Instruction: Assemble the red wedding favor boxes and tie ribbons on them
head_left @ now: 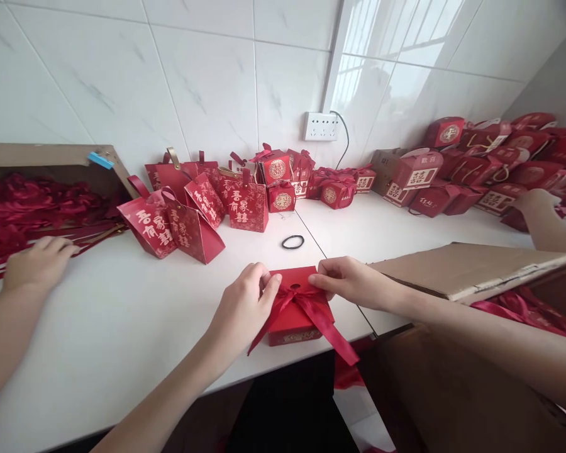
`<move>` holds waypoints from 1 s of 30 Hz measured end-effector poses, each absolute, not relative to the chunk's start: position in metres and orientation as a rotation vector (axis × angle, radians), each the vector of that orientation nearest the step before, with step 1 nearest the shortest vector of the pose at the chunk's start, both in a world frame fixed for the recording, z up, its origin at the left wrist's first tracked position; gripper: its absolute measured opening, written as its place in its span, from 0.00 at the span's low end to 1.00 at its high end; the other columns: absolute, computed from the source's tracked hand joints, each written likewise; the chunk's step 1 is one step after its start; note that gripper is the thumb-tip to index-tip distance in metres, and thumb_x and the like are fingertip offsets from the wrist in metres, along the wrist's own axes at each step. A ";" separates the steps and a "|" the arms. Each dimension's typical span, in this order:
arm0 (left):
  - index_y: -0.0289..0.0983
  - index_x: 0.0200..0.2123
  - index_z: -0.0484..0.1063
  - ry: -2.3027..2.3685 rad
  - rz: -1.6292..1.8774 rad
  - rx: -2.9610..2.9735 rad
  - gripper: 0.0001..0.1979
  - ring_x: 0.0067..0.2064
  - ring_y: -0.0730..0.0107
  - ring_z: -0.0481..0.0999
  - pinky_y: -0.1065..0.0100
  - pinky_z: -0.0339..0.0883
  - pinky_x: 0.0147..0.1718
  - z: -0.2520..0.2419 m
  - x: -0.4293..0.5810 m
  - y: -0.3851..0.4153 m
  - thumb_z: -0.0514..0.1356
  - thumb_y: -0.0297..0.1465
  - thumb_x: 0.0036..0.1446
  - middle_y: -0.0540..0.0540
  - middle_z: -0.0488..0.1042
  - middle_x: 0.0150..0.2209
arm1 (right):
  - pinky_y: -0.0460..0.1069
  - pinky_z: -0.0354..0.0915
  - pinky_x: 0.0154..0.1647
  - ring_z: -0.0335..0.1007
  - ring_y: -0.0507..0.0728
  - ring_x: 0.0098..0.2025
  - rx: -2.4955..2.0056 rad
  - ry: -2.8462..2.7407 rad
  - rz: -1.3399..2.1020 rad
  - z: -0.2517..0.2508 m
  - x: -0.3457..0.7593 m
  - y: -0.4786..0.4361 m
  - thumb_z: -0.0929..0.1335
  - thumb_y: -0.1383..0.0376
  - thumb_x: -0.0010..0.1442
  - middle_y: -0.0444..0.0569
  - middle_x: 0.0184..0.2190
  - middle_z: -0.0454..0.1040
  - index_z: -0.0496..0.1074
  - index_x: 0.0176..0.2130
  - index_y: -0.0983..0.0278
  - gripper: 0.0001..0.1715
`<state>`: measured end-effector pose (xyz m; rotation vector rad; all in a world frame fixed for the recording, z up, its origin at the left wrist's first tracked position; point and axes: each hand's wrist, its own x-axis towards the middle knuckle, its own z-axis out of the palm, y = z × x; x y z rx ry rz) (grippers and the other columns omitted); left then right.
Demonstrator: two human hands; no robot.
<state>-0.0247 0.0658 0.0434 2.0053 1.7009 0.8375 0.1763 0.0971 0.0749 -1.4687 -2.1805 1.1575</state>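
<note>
A small red gift box point(293, 336) with gold print on its front sits near the table's front edge. Across it, a shiny red ribbon point(329, 328) is tied in a bow, its two tails spreading left and right. My left hand point(249, 303) is closed on the bow's left side, thumb against bent fingers. On the right side, my right hand point(346, 283) pinches the ribbon at the box's back corner. The bow's loops are mostly hidden by my fingers. Behind the box lies a black elastic band point(293, 242).
Red bag-shaped boxes point(248, 204) and a large pile of red boxes point(495, 157) line the wall. A carton point(51, 154) of red ribbons is at left, an open cardboard box point(453, 270) at right. Other people's hands point(40, 263) reach in at both sides.
</note>
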 end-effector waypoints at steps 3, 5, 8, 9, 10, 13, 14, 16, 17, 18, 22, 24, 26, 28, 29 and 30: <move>0.40 0.23 0.53 1.734 0.907 1.988 0.16 0.22 0.72 0.64 0.70 0.57 0.23 0.041 -0.024 0.060 0.45 0.40 0.60 0.52 0.64 0.24 | 0.45 0.58 0.28 0.63 0.49 0.25 -1.432 -2.137 1.187 0.072 0.179 0.086 0.63 0.53 0.58 0.43 0.23 0.70 0.61 0.23 0.64 0.20; 0.40 0.24 0.52 1.744 0.929 1.996 0.16 0.21 0.72 0.63 0.70 0.55 0.22 0.040 -0.023 0.056 0.45 0.40 0.61 0.53 0.63 0.22 | 0.45 0.57 0.28 0.61 0.49 0.25 -1.445 -2.122 1.141 0.070 0.180 0.081 0.63 0.54 0.58 0.42 0.22 0.68 0.60 0.23 0.64 0.20; 0.40 0.24 0.51 1.742 0.963 2.021 0.14 0.20 0.73 0.60 0.71 0.54 0.21 0.040 -0.022 0.052 0.45 0.39 0.60 0.54 0.60 0.21 | 0.45 0.55 0.28 0.57 0.49 0.25 -1.453 -2.144 1.009 0.067 0.181 0.076 0.62 0.54 0.59 0.40 0.20 0.66 0.59 0.22 0.63 0.20; 0.40 0.24 0.50 1.740 0.974 2.025 0.14 0.19 0.73 0.60 0.71 0.53 0.20 0.039 -0.021 0.051 0.46 0.39 0.60 0.54 0.59 0.21 | 0.45 0.55 0.28 0.56 0.49 0.25 -1.444 -2.164 0.958 0.067 0.181 0.075 0.62 0.54 0.59 0.40 0.20 0.64 0.59 0.22 0.63 0.20; 0.41 0.25 0.50 1.738 0.988 2.025 0.13 0.19 0.74 0.59 0.71 0.53 0.20 0.038 -0.021 0.050 0.46 0.38 0.60 0.54 0.58 0.21 | 0.45 0.54 0.28 0.54 0.48 0.24 -1.432 -2.184 0.913 0.066 0.182 0.074 0.62 0.54 0.59 0.39 0.20 0.64 0.58 0.21 0.63 0.20; 0.41 0.25 0.48 1.733 1.022 2.003 0.13 0.18 0.74 0.57 0.71 0.51 0.19 0.034 -0.021 0.048 0.45 0.36 0.60 0.55 0.55 0.20 | 0.45 0.53 0.27 0.52 0.48 0.24 -1.400 -2.220 0.825 0.065 0.183 0.074 0.61 0.55 0.59 0.39 0.19 0.62 0.57 0.22 0.63 0.20; 0.41 0.25 0.48 1.730 1.026 1.991 0.12 0.18 0.74 0.57 0.72 0.51 0.18 0.033 -0.021 0.048 0.45 0.36 0.60 0.55 0.55 0.20 | 0.45 0.53 0.26 0.52 0.48 0.23 -1.396 -2.223 0.818 0.065 0.183 0.074 0.61 0.55 0.59 0.39 0.19 0.62 0.57 0.22 0.63 0.20; 0.41 0.24 0.48 1.725 1.022 1.968 0.12 0.18 0.74 0.58 0.72 0.51 0.19 0.032 -0.022 0.049 0.45 0.35 0.60 0.55 0.55 0.19 | 0.45 0.52 0.24 0.52 0.48 0.22 -1.401 -2.209 0.872 0.063 0.185 0.077 0.61 0.54 0.59 0.39 0.19 0.60 0.55 0.22 0.63 0.20; 0.41 0.24 0.48 1.718 1.010 1.960 0.12 0.18 0.73 0.59 0.72 0.51 0.19 0.032 -0.022 0.049 0.45 0.36 0.60 0.55 0.55 0.20 | 0.44 0.53 0.23 0.53 0.47 0.22 -1.411 -2.184 0.943 0.062 0.185 0.080 0.62 0.54 0.58 0.38 0.18 0.60 0.55 0.22 0.63 0.20; 0.41 0.24 0.49 1.706 0.993 1.949 0.13 0.19 0.73 0.60 0.72 0.52 0.20 0.032 -0.022 0.050 0.46 0.36 0.60 0.55 0.56 0.20 | 0.44 0.55 0.24 0.55 0.47 0.22 -1.425 -2.149 1.025 0.061 0.186 0.083 0.62 0.53 0.58 0.39 0.19 0.60 0.56 0.22 0.63 0.21; 0.40 0.24 0.53 1.614 0.931 1.878 0.16 0.21 0.73 0.63 0.72 0.54 0.22 0.038 -0.023 0.055 0.46 0.41 0.61 0.54 0.61 0.21 | 0.46 0.65 0.31 0.67 0.50 0.28 -1.493 -2.037 1.080 0.059 0.190 0.091 0.63 0.54 0.58 0.44 0.24 0.68 0.61 0.26 0.64 0.18; 0.39 0.24 0.54 1.576 0.938 1.848 0.17 0.23 0.73 0.65 0.71 0.56 0.24 0.041 -0.023 0.056 0.46 0.43 0.61 0.54 0.63 0.22 | 0.47 0.68 0.35 0.69 0.51 0.33 -1.494 -2.018 1.049 0.060 0.190 0.092 0.64 0.56 0.59 0.46 0.28 0.71 0.63 0.29 0.65 0.15; 0.39 0.25 0.57 1.549 0.932 1.821 0.18 0.26 0.71 0.67 0.71 0.58 0.26 0.043 -0.022 0.056 0.48 0.46 0.59 0.53 0.66 0.25 | 0.49 0.70 0.39 0.70 0.51 0.34 -1.481 -1.987 1.122 0.061 0.188 0.090 0.64 0.58 0.60 0.46 0.29 0.71 0.64 0.30 0.65 0.13; 0.39 0.28 0.59 1.515 0.912 1.783 0.18 0.30 0.69 0.70 0.70 0.60 0.28 0.043 -0.021 0.055 0.50 0.48 0.57 0.51 0.68 0.29 | 0.48 0.71 0.41 0.71 0.50 0.34 -1.476 -1.890 1.243 0.062 0.186 0.088 0.65 0.62 0.61 0.46 0.29 0.71 0.64 0.28 0.66 0.12; 0.39 0.29 0.60 1.496 0.909 1.763 0.17 0.32 0.69 0.70 0.69 0.61 0.30 0.042 -0.021 0.055 0.51 0.48 0.56 0.50 0.69 0.31 | 0.48 0.72 0.40 0.72 0.50 0.33 -1.475 -1.815 1.310 0.063 0.185 0.087 0.64 0.63 0.61 0.45 0.28 0.71 0.64 0.27 0.66 0.12; 0.39 0.30 0.61 1.479 0.911 1.746 0.17 0.34 0.68 0.71 0.69 0.62 0.31 0.041 -0.021 0.055 0.53 0.47 0.55 0.49 0.70 0.33 | 0.46 0.72 0.39 0.72 0.49 0.33 -1.475 -1.731 1.377 0.063 0.184 0.087 0.64 0.65 0.62 0.45 0.28 0.72 0.63 0.27 0.66 0.12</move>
